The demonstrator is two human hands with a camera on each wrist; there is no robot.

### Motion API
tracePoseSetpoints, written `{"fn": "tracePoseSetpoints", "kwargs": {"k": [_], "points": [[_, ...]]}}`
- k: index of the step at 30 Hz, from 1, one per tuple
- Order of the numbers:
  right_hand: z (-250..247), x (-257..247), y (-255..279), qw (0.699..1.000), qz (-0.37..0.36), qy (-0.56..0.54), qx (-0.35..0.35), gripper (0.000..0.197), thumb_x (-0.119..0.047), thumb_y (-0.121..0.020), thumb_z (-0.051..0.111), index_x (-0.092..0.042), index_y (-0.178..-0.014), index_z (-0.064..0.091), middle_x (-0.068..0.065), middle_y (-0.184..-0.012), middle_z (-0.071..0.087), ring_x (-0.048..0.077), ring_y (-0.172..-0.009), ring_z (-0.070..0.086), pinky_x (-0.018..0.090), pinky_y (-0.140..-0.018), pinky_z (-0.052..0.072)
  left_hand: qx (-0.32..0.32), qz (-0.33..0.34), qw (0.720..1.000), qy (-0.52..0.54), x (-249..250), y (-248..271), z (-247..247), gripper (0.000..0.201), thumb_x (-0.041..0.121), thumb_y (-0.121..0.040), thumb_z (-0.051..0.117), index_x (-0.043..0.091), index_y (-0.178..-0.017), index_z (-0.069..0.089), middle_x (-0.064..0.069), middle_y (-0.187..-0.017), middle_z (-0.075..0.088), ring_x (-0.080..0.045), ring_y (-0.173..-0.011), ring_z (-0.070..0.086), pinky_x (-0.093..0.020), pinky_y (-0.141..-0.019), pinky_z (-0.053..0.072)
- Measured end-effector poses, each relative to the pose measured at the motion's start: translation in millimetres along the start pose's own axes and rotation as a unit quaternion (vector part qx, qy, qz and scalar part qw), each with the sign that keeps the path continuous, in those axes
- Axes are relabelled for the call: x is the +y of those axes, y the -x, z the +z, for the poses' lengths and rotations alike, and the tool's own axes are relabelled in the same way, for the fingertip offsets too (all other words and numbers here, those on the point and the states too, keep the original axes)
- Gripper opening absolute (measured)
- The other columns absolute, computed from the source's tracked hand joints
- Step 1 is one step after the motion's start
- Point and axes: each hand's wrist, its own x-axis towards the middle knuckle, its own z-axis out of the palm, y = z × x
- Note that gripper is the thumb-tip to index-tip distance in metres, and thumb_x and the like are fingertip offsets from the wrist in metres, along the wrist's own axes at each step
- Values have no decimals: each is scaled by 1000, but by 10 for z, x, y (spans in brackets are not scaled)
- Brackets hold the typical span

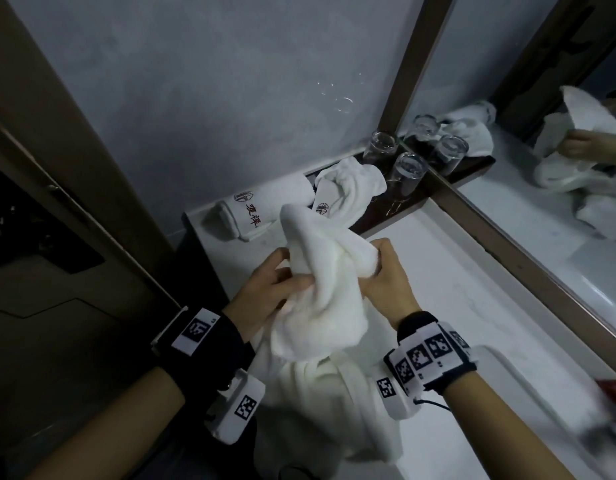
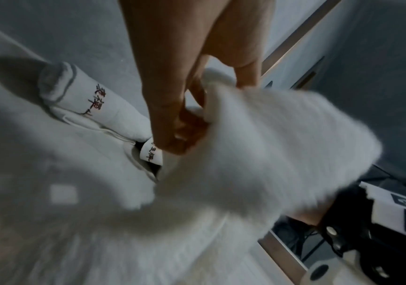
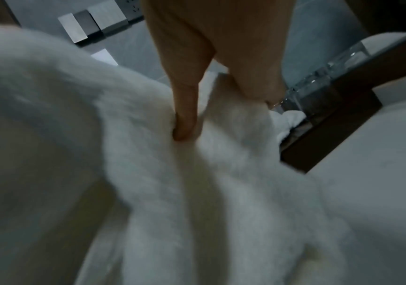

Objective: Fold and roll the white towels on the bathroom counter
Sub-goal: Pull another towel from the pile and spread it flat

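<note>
While a crumpled white terry towel (image 1: 317,292) hangs bunched above the pale bathroom counter (image 1: 479,306), the left hand (image 1: 261,292) and right hand (image 1: 386,271) both clutch its folds; behind lie a rolled white towel with red lettering (image 1: 261,206) and upturned clear glasses (image 1: 407,171).

The white towel (image 1: 320,292) held at the centre of the head view is thick terry cloth, fluffy and matt, its pile showing as a fuzzy nap in both wrist views; the rolled towel (image 1: 261,209) at upper centre is the same soft cloth, with red and dark embroidered characters and a stitched hem; the crumpled towel (image 1: 348,185) beside it looks alike; the counter (image 1: 472,306) at right is a smooth, pale stone-like surface with a slight sheen; the tray (image 1: 400,209) is dark and wood-looking, matt; the glasses (image 1: 407,174) are clear, glossy glass; the mirror (image 1: 541,126) at upper right is reflective, framed in brown satin wood or metal; the wall (image 1: 230,81) is grey, mottled and matt; the wrist bands (image 1: 431,362) are black fabric with white plastic printed tags.
</note>
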Motion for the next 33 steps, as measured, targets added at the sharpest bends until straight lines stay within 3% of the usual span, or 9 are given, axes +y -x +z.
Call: {"fn": "tracePoseSetpoints", "kwargs": {"k": [5,7,10,13,20,22,24,28,33], "points": [[-182,-130,44,953,30,-37,-299,95,-12,-64,75,-31,-138,19,-12,-128,45,-1,-113,49,11,-86,46,34,88,986,-140,196,-42,28,10,3,-82,63,9,-90,64,-7,-82,67,-11,-79,60,-31,-75,50],[-157,-194,55,943,26,-56,-326,111,-8,-64,83,-35,-143,10,-13,-137,40,-3,-123,43,16,-96,44,35,144,973,-175,328,-50,76,10,13,-79,66,8,-87,63,-17,-82,65,-16,-80,56,-35,-78,46],[-21,-349,101,968,-49,89,-229,84,-20,-67,83,-24,-136,36,-7,-130,51,11,-121,49,26,-99,43,13,193,961,-197,544,-13,191,7,26,-74,67,27,-81,66,-11,-82,66,-13,-80,58,-32,-77,48],[-33,-400,128,972,-62,-39,-222,35,-9,-77,73,-23,-107,63,-1,-110,67,16,-109,61,25,-90,51,-48,195,960,-193,684,24,259,20,34,-70,73,26,-86,64,6,-76,63,-6,-74,59,-19,-67,50],[-213,-375,123,922,-22,-363,-129,39,0,-70,56,-7,-108,57,3,-93,74,18,-92,69,28,-73,57,-126,59,953,-271,507,76,-65,35,22,-57,86,20,-87,69,7,-90,71,-7,-84,64,-25,-79,53],[-267,-350,104,916,-5,-390,-92,49,0,-69,55,-4,-118,52,6,-95,72,21,-93,68,32,-74,58,-131,37,945,-297,404,67,-167,21,10,-63,83,21,-73,69,12,-74,68,0,-72,61,-21,-73,51],[-333,-326,83,916,-5,-397,-64,51,-1,-69,55,-6,-120,51,6,-96,71,22,-93,68,32,-72,58,-91,42,934,-342,317,38,-262,26,2,-70,76,26,-65,66,19,-61,63,8,-62,54,-10,-66,45],[-434,-288,38,921,-16,-387,-28,48,0,-73,56,-5,-121,51,7,-103,70,25,-102,65,36,-81,57,25,84,970,-228,222,-11,-359,21,3,-78,67,2,-98,70,-4,-87,68,-2,-76,60,-12,-72,49],[-533,-199,-29,981,-46,-181,53,25,-4,-84,63,-17,-105,63,1,-102,71,14,-97,67,28,-77,55,115,179,937,-276,289,-100,-421,15,14,-88,57,28,-83,61,3,-63,57,-3,-55,43,-11,-52,36]]}}
